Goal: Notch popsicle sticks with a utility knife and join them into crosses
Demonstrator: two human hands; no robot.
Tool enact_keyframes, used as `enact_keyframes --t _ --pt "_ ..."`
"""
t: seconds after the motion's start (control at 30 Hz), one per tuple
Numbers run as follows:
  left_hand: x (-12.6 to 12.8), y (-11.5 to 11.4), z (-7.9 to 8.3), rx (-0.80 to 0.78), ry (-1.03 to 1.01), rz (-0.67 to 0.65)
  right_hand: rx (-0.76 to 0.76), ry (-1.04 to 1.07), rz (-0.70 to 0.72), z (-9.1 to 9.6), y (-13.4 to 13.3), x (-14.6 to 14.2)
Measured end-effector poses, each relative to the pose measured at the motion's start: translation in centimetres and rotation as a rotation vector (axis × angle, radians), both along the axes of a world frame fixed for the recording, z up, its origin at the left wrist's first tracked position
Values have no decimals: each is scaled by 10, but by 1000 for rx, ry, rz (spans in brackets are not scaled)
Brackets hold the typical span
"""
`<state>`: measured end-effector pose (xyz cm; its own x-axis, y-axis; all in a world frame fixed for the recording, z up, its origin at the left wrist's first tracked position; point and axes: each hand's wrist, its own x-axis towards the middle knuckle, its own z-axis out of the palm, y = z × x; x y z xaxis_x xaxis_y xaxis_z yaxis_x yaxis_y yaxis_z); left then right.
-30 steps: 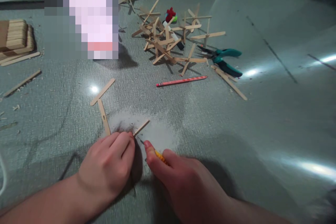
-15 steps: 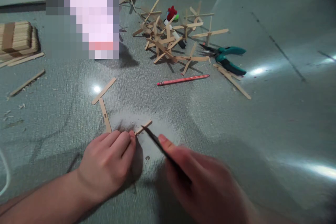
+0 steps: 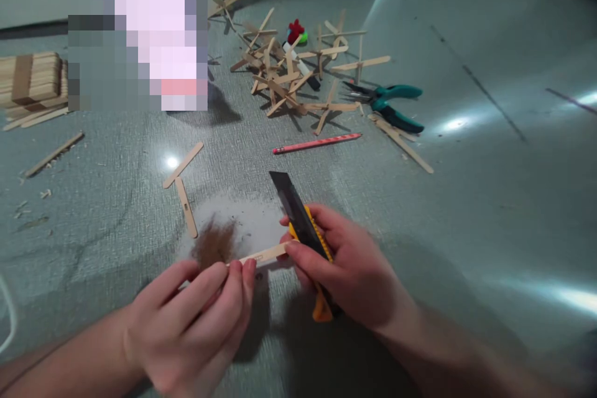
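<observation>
Far left: stack of sticks (image 3: pixel 30 78), banded, lying flat. Two loose sticks (image 3: pixel 185 199) near pale scuffed patch. Left hand (image 3: pixel 196 317): grip pinched shut on left end of craft stick (image 3: pixel 263 254), held just above grey surface (image 3: pixel 466 211). Right hand (image 3: pixel 347 267): grip closed round yellow utility knife (image 3: pixel 303 230), blade out, pointing away; thumb touching stick's right end. Beyond: red pencil (image 3: pixel 317 143), pile of crossed sticks (image 3: pixel 289 78), teal pliers (image 3: pixel 392 106).
</observation>
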<state>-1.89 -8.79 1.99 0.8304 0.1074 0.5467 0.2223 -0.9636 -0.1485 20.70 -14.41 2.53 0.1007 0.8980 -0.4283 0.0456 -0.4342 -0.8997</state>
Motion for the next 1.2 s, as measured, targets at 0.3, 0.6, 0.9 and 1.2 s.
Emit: enact_keyframes --t 0.3,0.6,0.9,1.2 --pt "4 2 5 -99 -36 12 -27 340 -63 -2 -7 -4" --pt "14 16 -1 -498 53 221 184 285 -474 -9 7 12" --pt "15 25 -14 -564 106 271 261 315 -435 -10 5 12" --pt "22 23 -12 -393 223 309 390 327 -323 -7 -3 9"
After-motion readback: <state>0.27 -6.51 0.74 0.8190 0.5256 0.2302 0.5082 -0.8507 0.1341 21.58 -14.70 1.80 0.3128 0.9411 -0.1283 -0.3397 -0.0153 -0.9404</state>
